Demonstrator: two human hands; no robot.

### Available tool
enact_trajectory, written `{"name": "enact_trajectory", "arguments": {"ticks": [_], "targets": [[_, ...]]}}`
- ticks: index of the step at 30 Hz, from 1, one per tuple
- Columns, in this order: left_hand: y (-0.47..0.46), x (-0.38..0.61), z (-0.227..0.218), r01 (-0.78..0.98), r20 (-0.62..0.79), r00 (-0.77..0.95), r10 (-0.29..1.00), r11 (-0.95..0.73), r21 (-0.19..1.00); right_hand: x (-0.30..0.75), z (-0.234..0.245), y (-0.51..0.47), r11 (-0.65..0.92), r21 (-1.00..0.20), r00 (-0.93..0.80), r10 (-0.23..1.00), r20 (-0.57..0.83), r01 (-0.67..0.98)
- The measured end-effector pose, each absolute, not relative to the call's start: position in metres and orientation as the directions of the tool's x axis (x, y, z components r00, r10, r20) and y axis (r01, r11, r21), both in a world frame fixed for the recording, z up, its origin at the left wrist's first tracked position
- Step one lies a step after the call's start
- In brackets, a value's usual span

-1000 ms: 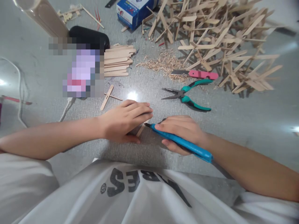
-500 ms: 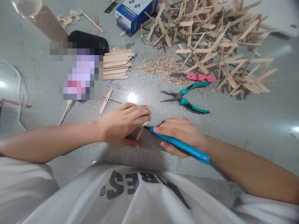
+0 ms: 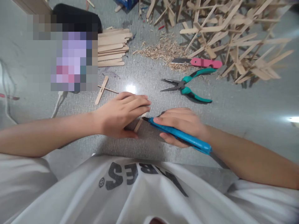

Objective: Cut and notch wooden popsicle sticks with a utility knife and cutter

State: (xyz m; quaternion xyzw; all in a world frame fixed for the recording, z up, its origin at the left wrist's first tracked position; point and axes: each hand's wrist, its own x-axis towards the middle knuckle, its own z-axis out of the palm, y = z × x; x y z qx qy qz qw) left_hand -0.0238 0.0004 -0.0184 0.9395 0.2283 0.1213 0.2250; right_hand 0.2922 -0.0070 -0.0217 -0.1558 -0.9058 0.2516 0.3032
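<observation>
My left hand (image 3: 120, 115) rests on the grey tabletop. It pins down a small wooden craft stick (image 3: 138, 125), fingers at the far end and thumb by the near end; the hand hides part of the stick. In my right hand (image 3: 182, 123) is a blue utility knife (image 3: 187, 137), its dark tip touching the stick between my hands. Left of my left hand lies a slotted craft stick (image 3: 101, 92) crossed by a thin sliver of wood. Beyond my right hand, green-handled needle-nose pliers (image 3: 181, 85) lie with jaws apart.
A pink-handled folding saw (image 3: 206, 63) lies beside a heap of wood shavings (image 3: 161, 48). Crossed craft sticks (image 3: 233, 34) pile up at the back right. Flat craft sticks (image 3: 114, 46) are stacked near a black case (image 3: 77, 17). A blurred-out phone (image 3: 72, 59) has a white cable (image 3: 58, 104).
The view has tilted, so the table things appear higher in the picture. Both hands keep almost the same hold, with the knife tip still at the stick.
</observation>
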Motion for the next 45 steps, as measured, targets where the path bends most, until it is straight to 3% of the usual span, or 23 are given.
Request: {"name": "enact_trajectory", "arguments": {"ticks": [45], "targets": [[-0.0001,-0.0213,-0.0176,0.372,0.159,0.860,0.485,-0.809,0.456,0.2915,-0.0215,-0.0074,0.858,-0.494,-0.781,0.402,0.478,0.140]]}}
